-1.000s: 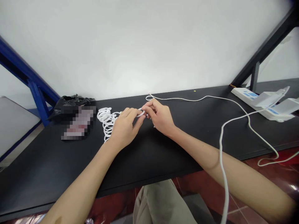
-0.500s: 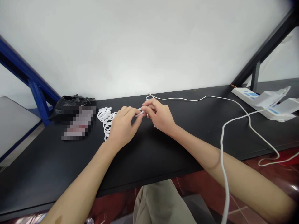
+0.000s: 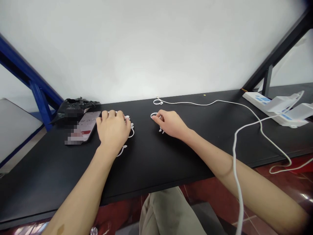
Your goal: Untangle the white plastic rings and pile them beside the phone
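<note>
My left hand (image 3: 113, 129) lies palm down over a coiled white cable (image 3: 131, 132), and only bits of the coil show past its fingers and below the wrist. The hand's outer edge is next to a smartphone (image 3: 89, 122), whose lit screen is partly blurred out. My right hand (image 3: 170, 123) sits apart to the right, its fingertips on a small loop of white cable (image 3: 154, 115). Beyond those fingertips, a thin white cable (image 3: 193, 103) ends in a little loop at the table's far edge.
The black table (image 3: 151, 169) has a white wall behind it. A black plastic bag (image 3: 77, 104) lies at the far left. A white power strip (image 3: 259, 99) with plugs stands at the far right, and a thick white cable (image 3: 234, 153) hangs down across my right forearm.
My hands have parted: the left moved left over the coil, and the right moved slightly right. The fingers no longer meet. The coil now lies mostly under my left hand.
</note>
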